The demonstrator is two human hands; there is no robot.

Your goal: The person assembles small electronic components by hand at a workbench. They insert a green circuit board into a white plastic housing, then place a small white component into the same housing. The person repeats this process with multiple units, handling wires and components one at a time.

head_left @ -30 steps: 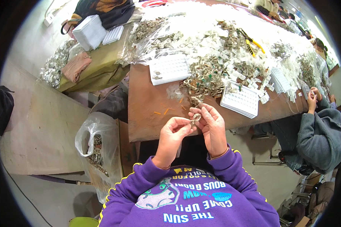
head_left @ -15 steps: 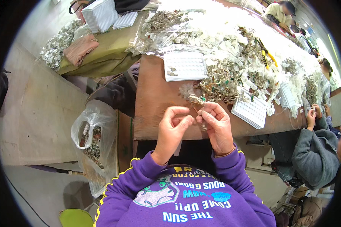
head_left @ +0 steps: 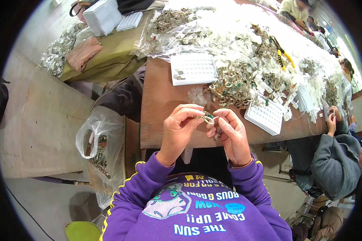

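A small bundle of silvery metal strips with a bit of green (head_left: 207, 117) is between my two hands, above the near part of the brown table (head_left: 161, 96). My left hand (head_left: 180, 126) pinches one side of this bundle between thumb and fingertips. Closed at the other side, my right hand (head_left: 232, 134) has its fingertips against the bundle. A small dark, shiny piece (head_left: 218, 135) hangs at the right fingers; its kind cannot be made out. Beyond my hands lie a few clear plastic bits (head_left: 198, 96) and a heap of similar metal parts (head_left: 229, 86).
A white tray (head_left: 193, 68) with a few round pieces stands behind the hands; stacked white trays (head_left: 264, 117) are at right. Yellow-handled pliers (head_left: 283, 54) lie on the heap. A plastic bag (head_left: 100, 148) is left of the table. A person in grey (head_left: 336, 160) works at right.
My left hand has closed on the metal bundle, which was in my right fingers. The bundle has shifted a little toward me and left.
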